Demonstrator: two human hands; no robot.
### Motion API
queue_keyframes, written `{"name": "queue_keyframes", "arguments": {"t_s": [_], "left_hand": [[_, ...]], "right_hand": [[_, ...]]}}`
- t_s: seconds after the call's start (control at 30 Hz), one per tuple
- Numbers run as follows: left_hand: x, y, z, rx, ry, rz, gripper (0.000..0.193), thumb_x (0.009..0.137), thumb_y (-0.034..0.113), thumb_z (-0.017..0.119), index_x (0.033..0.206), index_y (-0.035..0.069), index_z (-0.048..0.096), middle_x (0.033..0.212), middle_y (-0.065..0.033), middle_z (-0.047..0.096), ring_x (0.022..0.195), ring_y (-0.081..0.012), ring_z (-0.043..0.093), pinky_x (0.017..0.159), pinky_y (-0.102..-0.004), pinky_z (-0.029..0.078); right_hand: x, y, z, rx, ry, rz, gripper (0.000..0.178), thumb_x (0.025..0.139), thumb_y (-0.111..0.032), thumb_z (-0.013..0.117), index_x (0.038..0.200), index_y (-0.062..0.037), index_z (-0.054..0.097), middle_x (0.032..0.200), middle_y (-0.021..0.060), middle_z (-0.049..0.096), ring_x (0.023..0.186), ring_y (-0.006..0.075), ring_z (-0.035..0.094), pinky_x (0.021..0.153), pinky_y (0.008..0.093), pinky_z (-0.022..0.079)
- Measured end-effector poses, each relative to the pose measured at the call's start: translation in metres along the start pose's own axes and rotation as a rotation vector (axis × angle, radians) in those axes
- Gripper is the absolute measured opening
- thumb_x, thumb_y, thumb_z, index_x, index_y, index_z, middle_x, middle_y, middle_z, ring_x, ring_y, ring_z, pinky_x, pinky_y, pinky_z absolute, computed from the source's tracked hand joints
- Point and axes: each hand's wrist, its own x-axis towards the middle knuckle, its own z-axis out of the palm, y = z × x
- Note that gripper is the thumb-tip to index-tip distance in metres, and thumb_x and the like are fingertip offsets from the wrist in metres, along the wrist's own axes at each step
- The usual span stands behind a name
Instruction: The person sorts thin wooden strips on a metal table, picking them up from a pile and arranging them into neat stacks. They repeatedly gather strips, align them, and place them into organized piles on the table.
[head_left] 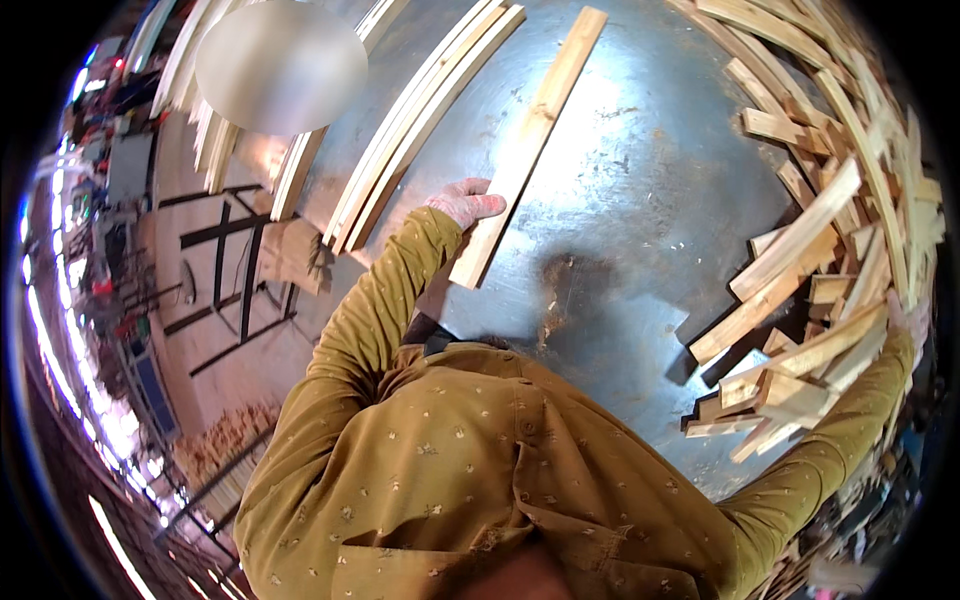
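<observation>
You have two hands in view, one left hand and one right hand, one metal desk, one lone board, at least two boards side by side to its left, and one heap of wood pieces (too jumbled to count).

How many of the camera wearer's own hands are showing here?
2. The left hand touches the lone board; the right hand is at the wood pile near the picture's right rim, partly hidden.
</observation>
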Motion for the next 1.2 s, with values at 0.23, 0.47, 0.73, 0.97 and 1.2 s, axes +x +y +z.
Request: {"name": "queue_keyframes", "arguments": {"t_s": [0.23,0.47,0.73,0.97,1.2], "left_hand": [[-0.021,-0.041,0.047,-0.948,-0.465,0.047,0.060,0.087,0.038,0.074,0.127,-0.002,0.056,0.116,-0.0201,0.067,0.103,-0.0271,0.068,0.083,-0.0367,0.060],[-0.068,-0.022,0.075,0.188,0.118,0.014,0.047,0.085,0.021,0.076,0.124,0.003,0.058,0.086,-0.0092,0.067,0.075,-0.0175,0.066,0.067,-0.0280,0.058],[-0.062,-0.004,-0.118,1.304,0.892,0.528,0.065,0.068,0.044,0.082,0.117,0.005,0.065,0.142,-0.0246,0.045,0.131,-0.0427,0.042,0.107,-0.0501,0.038],[-0.042,-0.011,-0.107,1.170,0.672,0.550,0.096,0.082,0.033,0.075,0.152,0.001,0.019,0.148,-0.0255,0.037,0.133,-0.0371,0.042,0.108,-0.0446,0.038],[-0.040,0.014,0.062,-0.345,-0.882,-0.054,0.071,0.092,0.053,0.058,0.136,-0.002,0.045,0.107,-0.0143,0.063,0.082,-0.0235,0.066,0.066,-0.0341,0.055]], "right_hand": [[0.053,0.063,0.085,0.027,0.028,-0.276,0.084,0.088,-0.065,0.056,0.150,-0.0105,0.038,0.147,0.0221,0.045,0.134,0.0384,0.043,0.111,0.0416,0.035],[-0.004,-0.074,0.007,0.313,-0.271,-0.058,0.088,0.085,-0.076,0.046,0.149,-0.0162,0.039,0.141,0.0214,0.051,0.128,0.0387,0.050,0.106,0.0461,0.039],[-0.116,-0.239,-0.073,0.050,-0.035,-0.045,0.080,0.083,-0.054,0.068,0.142,-0.0089,0.041,0.110,0.0140,0.067,0.101,0.0302,0.065,0.086,0.0416,0.054],[-0.187,-0.306,-0.147,1.075,-0.727,0.036,0.055,0.091,-0.036,0.063,0.131,-0.0037,0.048,0.108,0.0162,0.066,0.101,0.0297,0.063,0.085,0.0406,0.055],[-0.315,-0.391,-0.175,1.384,-0.433,0.014,0.064,0.089,-0.050,0.065,0.121,0.0041,0.055,0.118,0.0259,0.064,0.111,0.0351,0.062,0.098,0.0394,0.047]]}}
